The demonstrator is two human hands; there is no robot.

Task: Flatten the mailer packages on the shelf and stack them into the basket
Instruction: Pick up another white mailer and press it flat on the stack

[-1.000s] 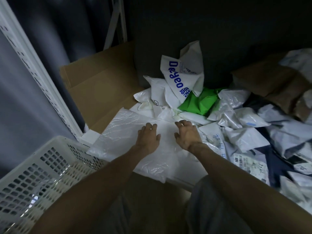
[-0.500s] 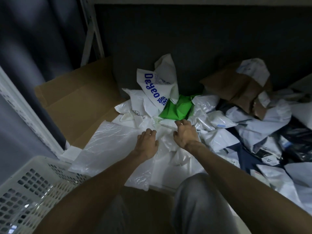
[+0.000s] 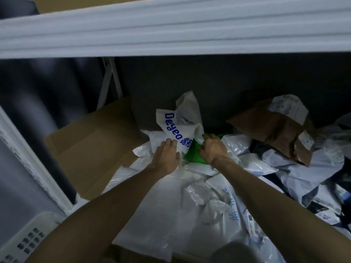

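At the middle of the frame, my left hand [image 3: 166, 157] curls its fingers over the lower edge of the crumpled white mailer [image 3: 176, 120] with blue lettering. My right hand [image 3: 213, 151] pinches its right corner, just above a green mailer [image 3: 193, 155]. Both mailers sit atop the heap of bags [image 3: 167, 202]. Flat cardboard [image 3: 91, 141] lies left of my hands; the white basket [image 3: 28, 240] shows at lower left.
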